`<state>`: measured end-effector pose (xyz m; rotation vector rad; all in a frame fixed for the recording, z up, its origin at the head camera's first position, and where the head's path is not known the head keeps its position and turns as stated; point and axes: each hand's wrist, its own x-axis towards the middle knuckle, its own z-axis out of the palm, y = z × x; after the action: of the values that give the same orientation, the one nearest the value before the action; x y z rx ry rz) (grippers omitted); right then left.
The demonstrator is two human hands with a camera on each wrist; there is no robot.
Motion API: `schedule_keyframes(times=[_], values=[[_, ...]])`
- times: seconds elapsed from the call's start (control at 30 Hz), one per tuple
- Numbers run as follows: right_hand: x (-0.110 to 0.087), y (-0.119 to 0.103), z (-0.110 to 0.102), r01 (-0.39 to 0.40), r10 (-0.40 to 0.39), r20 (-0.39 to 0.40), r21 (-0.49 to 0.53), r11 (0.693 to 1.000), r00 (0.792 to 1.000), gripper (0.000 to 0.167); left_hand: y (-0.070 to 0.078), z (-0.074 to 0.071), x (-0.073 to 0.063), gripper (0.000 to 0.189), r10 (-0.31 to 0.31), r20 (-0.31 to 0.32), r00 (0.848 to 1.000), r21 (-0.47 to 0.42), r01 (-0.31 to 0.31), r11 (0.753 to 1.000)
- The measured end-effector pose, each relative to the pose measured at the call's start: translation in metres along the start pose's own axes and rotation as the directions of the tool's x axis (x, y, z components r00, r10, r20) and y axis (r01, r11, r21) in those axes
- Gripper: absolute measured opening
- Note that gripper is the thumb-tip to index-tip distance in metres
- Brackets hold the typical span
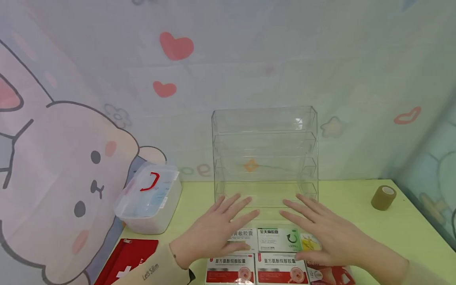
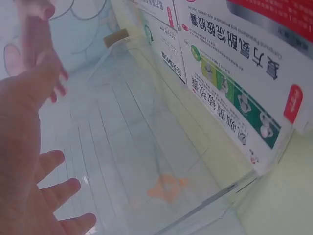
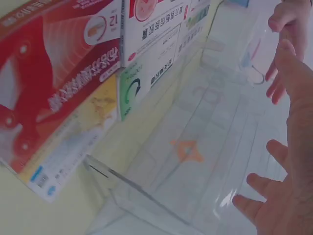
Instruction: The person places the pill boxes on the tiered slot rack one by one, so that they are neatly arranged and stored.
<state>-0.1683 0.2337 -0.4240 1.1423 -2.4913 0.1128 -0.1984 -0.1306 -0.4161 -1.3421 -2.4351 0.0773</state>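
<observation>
Both hands hover palm-down over several medicine boxes, fingers spread and holding nothing. My left hand (image 1: 213, 231) partly covers a white box with a green strip (image 2: 234, 105). Under my right hand (image 1: 331, 237) lie a yellow-and-white box (image 1: 310, 242) and a red box (image 1: 333, 276), both partly hidden. Between the hands sits a white-and-green box (image 1: 278, 240). Two matching red-and-white boxes, one on the left (image 1: 230, 271) and one on the right (image 1: 283, 271), lie nearer me. Just beyond the fingertips stands a clear tiered rack (image 1: 265, 136) with no boxes on its tiers.
A white lidded case (image 1: 153, 202) with a red handle stands left on the light green table (image 1: 349, 194). A red pouch (image 1: 133, 255) with a white cross lies nearer me. At the far right is a brown bandage roll (image 1: 382, 198). A patterned cloth (image 1: 249, 51) hangs behind.
</observation>
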Motion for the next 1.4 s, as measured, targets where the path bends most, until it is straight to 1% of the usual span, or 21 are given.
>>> schedule_keyframes(times=[0.07, 0.13, 0.2, 0.27, 0.33, 0.43, 0.5, 0.57, 0.63, 0.7, 0.77, 0.87, 0.93, 1.03, 1.13, 1.17, 1.23, 1.27, 1.3, 1.37, 1.4], values=[[-0.007, 0.002, 0.004, -0.047, 0.048, -0.012, 0.027, 0.999, 0.999, 0.102, -0.001, 0.004, 0.0, 0.084, -0.031, -0.047, 0.998, -0.027, 0.03, 0.999], [-0.016, 0.005, 0.008, -0.094, 0.095, -0.028, 0.054, 0.994, 0.995, 0.099, -0.002, 0.009, 0.0, 0.082, -0.066, -0.105, 0.992, -0.06, 0.06, 0.996], [-0.024, 0.008, 0.014, -0.145, 0.149, -0.042, 0.084, 0.986, 0.988, 0.092, -0.004, 0.013, -0.001, 0.08, -0.104, -0.162, 0.981, -0.103, 0.087, 0.991], [-0.034, 0.012, 0.021, -0.211, 0.218, -0.046, 0.122, 0.97, 0.975, 0.083, -0.006, 0.018, -0.001, 0.078, -0.149, -0.213, 0.966, -0.151, 0.118, 0.982], [-0.044, 0.016, 0.027, -0.295, 0.302, -0.034, 0.146, 0.944, 0.953, 0.073, -0.008, 0.022, -0.001, 0.078, -0.195, -0.257, 0.946, -0.19, 0.149, 0.97], [-0.057, 0.025, 0.038, -0.389, 0.402, -0.041, 0.18, 0.903, 0.915, 0.062, -0.012, 0.028, -0.001, 0.079, -0.263, -0.321, 0.91, -0.222, 0.197, 0.955], [-0.066, 0.032, 0.047, -0.421, 0.44, -0.064, 0.195, 0.886, 0.896, 0.056, -0.014, 0.032, -0.001, 0.081, -0.306, -0.353, 0.884, -0.237, 0.232, 0.943], [-0.074, 0.04, 0.054, -0.437, 0.463, -0.084, 0.222, 0.872, 0.882, 0.051, -0.015, 0.037, -0.001, 0.083, -0.355, -0.367, 0.86, -0.251, 0.275, 0.928], [-0.08, 0.046, 0.06, -0.452, 0.484, -0.083, 0.253, 0.856, 0.871, 0.047, -0.017, 0.043, 0.0, 0.083, -0.414, -0.355, 0.839, -0.285, 0.324, 0.902], [-0.084, 0.051, 0.064, -0.468, 0.505, -0.059, 0.294, 0.833, 0.861, 0.043, -0.019, 0.05, -0.001, 0.084, -0.478, -0.329, 0.815, -0.324, 0.378, 0.867], [-0.085, 0.055, 0.067, -0.472, 0.513, -0.034, 0.342, 0.812, 0.858, 0.039, -0.022, 0.056, -0.001, 0.085, -0.538, -0.298, 0.789, -0.359, 0.43, 0.829], [-0.087, 0.06, 0.072, -0.475, 0.523, -0.005, 0.413, 0.777, 0.852, 0.037, -0.025, 0.063, -0.003, 0.086, -0.599, -0.268, 0.755, -0.409, 0.474, 0.78], [-0.088, 0.063, 0.076, -0.477, 0.531, 0.012, 0.455, 0.752, 0.848, 0.037, -0.025, 0.066, -0.005, 0.087, -0.62, -0.26, 0.741, -0.432, 0.485, 0.761], [-0.091, 0.066, 0.081, -0.501, 0.554, 0.054, 0.505, 0.703, 0.831, 0.037, -0.025, 0.07, -0.007, 0.089, -0.643, -0.234, 0.729, -0.456, 0.502, 0.735], [-0.093, 0.068, 0.084, -0.526, 0.561, 0.112, 0.533, 0.663, 0.82, 0.04, -0.025, 0.073, -0.008, 0.093, -0.66, -0.191, 0.727, -0.487, 0.513, 0.707], [-0.094, 0.068, 0.085, -0.538, 0.564, 0.135, 0.536, 0.65, 0.815, 0.041, -0.024, 0.073, -0.008, 0.094, -0.668, -0.169, 0.724, -0.505, 0.519, 0.69], [-0.096, 0.069, 0.086, -0.557, 0.559, 0.178, 0.535, 0.635, 0.81, 0.044, -0.025, 0.075, -0.008, 0.095, -0.68, -0.127, 0.723, -0.544, 0.522, 0.657], [-0.096, 0.07, 0.086, -0.573, 0.561, 0.208, 0.535, 0.621, 0.801, 0.046, -0.025, 0.075, -0.008, 0.094, -0.687, -0.106, 0.719, -0.564, 0.525, 0.637], [-0.098, 0.07, 0.086, -0.582, 0.558, 0.228, 0.531, 0.616, 0.798, 0.047, -0.026, 0.076, -0.008, 0.094, -0.692, -0.087, 0.716, -0.581, 0.528, 0.619], [-0.1, 0.071, 0.085, -0.615, 0.559, 0.285, 0.523, 0.591, 0.779, 0.051, -0.026, 0.077, -0.008, 0.093, -0.703, -0.053, 0.709, -0.604, 0.538, 0.588], [-0.101, 0.071, 0.085, -0.63, 0.56, 0.31, 0.517, 0.58, 0.769, 0.053, -0.027, 0.078, -0.008, 0.092, -0.706, -0.04, 0.707, -0.609, 0.543, 0.579]])
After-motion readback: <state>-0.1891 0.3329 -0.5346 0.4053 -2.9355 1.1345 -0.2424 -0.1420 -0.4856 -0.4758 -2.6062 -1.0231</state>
